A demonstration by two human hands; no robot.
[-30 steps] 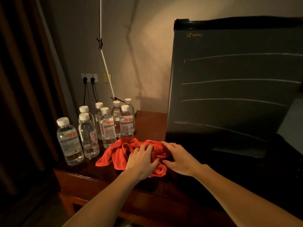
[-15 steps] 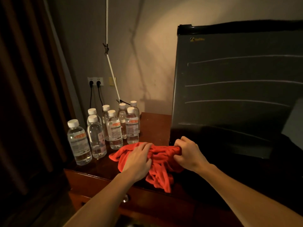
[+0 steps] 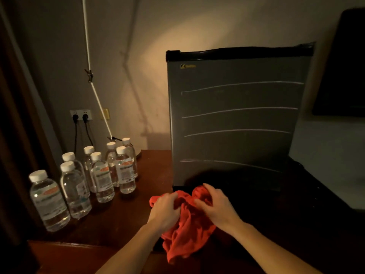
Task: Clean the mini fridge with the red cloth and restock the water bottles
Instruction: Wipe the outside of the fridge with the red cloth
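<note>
Crumpled red cloth is gripped by both hands, left hand and right hand, above the dark wooden counter before the closed grey mini fridge.

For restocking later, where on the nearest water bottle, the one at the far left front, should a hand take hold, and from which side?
Grip the nearest water bottle around its labelled mid-body, coming from the front right. It stands upright near the desk's left edge, with the next bottle close behind it to the right. The cap looks too narrow for a secure hold; the body gives a fuller wrap.
</note>
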